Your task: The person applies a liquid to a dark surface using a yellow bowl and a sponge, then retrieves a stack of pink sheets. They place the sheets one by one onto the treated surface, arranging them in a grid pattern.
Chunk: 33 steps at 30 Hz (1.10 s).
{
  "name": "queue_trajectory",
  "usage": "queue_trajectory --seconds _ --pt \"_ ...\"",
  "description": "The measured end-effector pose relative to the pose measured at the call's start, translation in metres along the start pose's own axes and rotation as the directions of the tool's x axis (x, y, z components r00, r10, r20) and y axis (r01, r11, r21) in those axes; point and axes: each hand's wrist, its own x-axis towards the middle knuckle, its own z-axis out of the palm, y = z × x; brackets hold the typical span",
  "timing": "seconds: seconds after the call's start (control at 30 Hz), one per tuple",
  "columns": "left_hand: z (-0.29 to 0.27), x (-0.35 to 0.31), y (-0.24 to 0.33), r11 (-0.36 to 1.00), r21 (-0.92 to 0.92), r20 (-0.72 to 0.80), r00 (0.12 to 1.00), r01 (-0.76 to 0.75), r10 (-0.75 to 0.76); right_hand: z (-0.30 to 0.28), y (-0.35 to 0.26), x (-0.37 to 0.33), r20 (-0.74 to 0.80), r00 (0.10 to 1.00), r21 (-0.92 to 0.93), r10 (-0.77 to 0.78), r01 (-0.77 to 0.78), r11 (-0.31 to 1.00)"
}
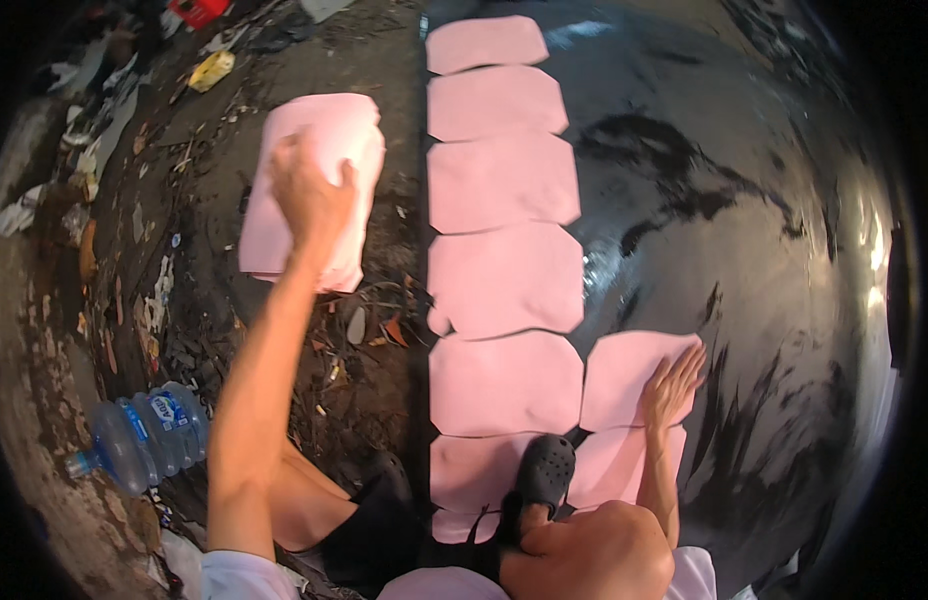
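A thick stack of pink sheets (324,118) lies on the dirt ground to my left. My left hand (312,192) rests on its top with thumb and fingers apart. Over to the right, my right hand (672,388) presses flat, fingers stretched, on the right side of a single pink sheet (616,378) with cut corners. That sheet lies on a smooth black surface (674,250), just above another pink sheet (619,462). Beside them, a long column of similar pink sheets (504,275) runs away from me along the surface's left edge, nearly end to end.
My foot in a black clog (546,470) stands on the column's near part. A large clear blue water bottle (154,437) lies on the ground at the lower left. Scattered litter covers the far left, including a yellow wrapper (212,71) and a red item (199,10).
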Motion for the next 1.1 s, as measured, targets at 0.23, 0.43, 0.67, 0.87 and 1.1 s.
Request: queue_trajectory --seconds 0.23,0.43,0.67,0.87,1.1 --pt "-0.06 0.058 -0.064 0.801 0.109 0.51 0.659 0.589 -0.553 -0.034 -0.039 -0.082 0.382 0.923 0.03 0.045 -0.061 0.998" --pt "-0.037 0.058 -0.08 0.885 0.033 0.312 0.837 0.464 -0.45 -0.06 -0.037 -0.049 0.528 0.845 0.129 -0.084 0.018 0.992" --pt "-0.051 0.072 -0.079 0.787 0.03 0.354 0.73 0.616 -0.585 -0.078 -0.049 -0.049 0.629 0.776 0.119 -0.053 -0.028 0.993" --pt "-0.068 0.086 0.02 0.926 -0.148 0.528 0.82 0.346 -0.222 -0.057 -0.039 -0.01 0.5 0.855 0.236 -0.137 0.017 0.971" --pt "-0.071 -0.049 0.221 0.427 -0.806 0.386 0.91 0.411 -0.149 -0.112 -0.27 0.054 0.378 0.775 0.495 -0.507 -0.632 -0.596"
